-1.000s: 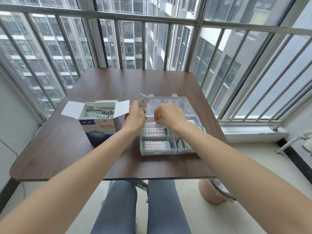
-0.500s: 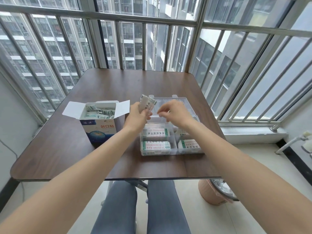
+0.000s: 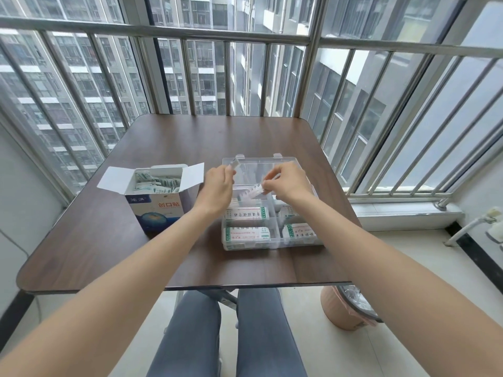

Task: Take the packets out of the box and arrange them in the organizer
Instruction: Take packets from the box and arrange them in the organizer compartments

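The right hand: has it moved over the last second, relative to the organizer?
Yes. The right hand rose from the organizer's near compartments toward its far end; it now pinches a packet above the middle compartments.

Both forearms were bare to the edge of view, with no sleeves, watch or rings showing on the left hand (image 3: 217, 187) or right hand (image 3: 290, 182). The legs wore grey-blue jeans (image 3: 231, 333).
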`<state>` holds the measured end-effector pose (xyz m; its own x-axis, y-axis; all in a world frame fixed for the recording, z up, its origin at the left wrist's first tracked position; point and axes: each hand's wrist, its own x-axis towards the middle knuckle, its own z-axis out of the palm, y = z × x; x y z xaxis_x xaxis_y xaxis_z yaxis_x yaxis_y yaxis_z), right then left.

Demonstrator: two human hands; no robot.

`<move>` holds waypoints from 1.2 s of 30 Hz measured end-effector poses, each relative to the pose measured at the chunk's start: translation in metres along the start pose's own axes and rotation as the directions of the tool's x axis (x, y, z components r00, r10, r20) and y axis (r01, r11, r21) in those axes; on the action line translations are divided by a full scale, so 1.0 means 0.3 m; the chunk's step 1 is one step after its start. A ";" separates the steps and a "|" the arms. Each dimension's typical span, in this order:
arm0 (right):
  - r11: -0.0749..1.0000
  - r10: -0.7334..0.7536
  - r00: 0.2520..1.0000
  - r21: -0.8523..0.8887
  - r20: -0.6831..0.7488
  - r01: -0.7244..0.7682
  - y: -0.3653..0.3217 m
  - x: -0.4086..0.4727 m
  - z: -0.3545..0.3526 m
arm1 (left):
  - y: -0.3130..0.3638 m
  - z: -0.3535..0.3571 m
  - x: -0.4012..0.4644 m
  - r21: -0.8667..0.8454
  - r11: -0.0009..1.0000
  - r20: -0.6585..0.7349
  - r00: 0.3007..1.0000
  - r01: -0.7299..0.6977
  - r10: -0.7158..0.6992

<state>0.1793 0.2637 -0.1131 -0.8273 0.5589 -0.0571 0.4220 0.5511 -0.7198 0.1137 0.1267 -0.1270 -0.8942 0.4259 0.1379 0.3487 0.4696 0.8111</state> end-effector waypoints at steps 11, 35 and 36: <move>0.886 -0.130 0.988 -0.439 0.081 0.152 -0.040 -0.019 0.042 | -0.011 0.002 -0.004 -0.216 0.976 0.003 1.000 0.017 -0.016; 0.690 0.013 0.971 0.700 0.240 -0.183 -0.035 -0.021 -0.064 | 0.035 0.035 -0.011 -0.151 0.986 0.202 0.974 -0.076 0.106; 0.688 0.024 0.972 0.701 0.235 -0.186 -0.033 -0.020 -0.067 | 0.038 0.039 -0.012 -0.127 0.988 0.206 0.972 -0.088 0.113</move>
<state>0.1876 0.2674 -0.0916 -0.8809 0.4109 -0.2348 0.1843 -0.1589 -0.9699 0.1241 0.1396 -0.1248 -0.7719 0.6264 0.1085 0.3873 0.3280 0.8616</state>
